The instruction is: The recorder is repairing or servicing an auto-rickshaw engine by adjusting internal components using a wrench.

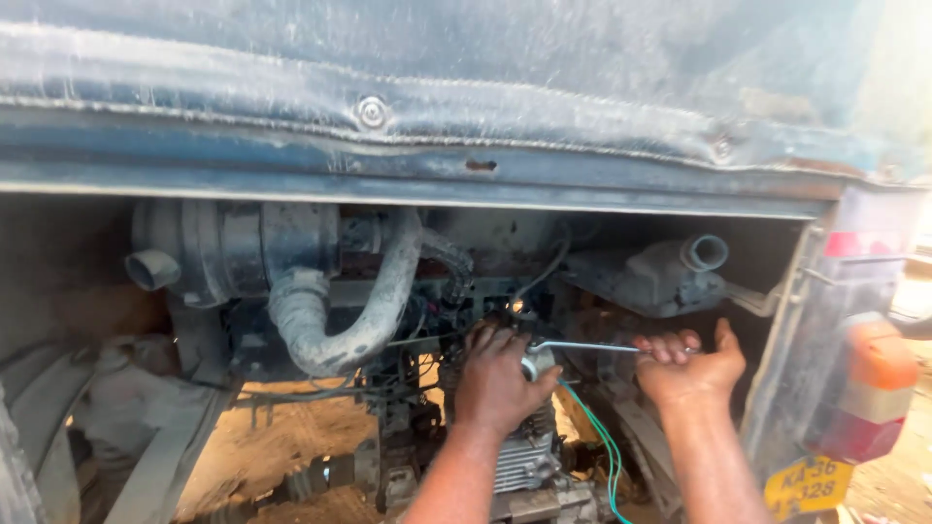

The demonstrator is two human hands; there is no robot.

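The left hand sits just right of the frame's centre, fingers curled down over the socket end of a metal wrench, pressing it onto the top of the finned engine cylinder. The right hand, further right, is closed around the far end of the wrench handle, thumb sticking up. So the wrench runs horizontally between the two hands, its head under the left palm and its shaft in the right fist.

If the left hand eases its downward pressure, I judge the socket could ride off the fastener (which is hidden under the fingers), and the right-hand knuckles would swing into the grey plastic tank or the bay's metal edge close by. The green wires hanging just below the handle could also get snagged.

Further out, a ribbed grey hose curves at centre left from a black air filter housing. The dusty blue body panel spans the top of the frame, and a red tail lamp sits at lower right above a yellow plate.
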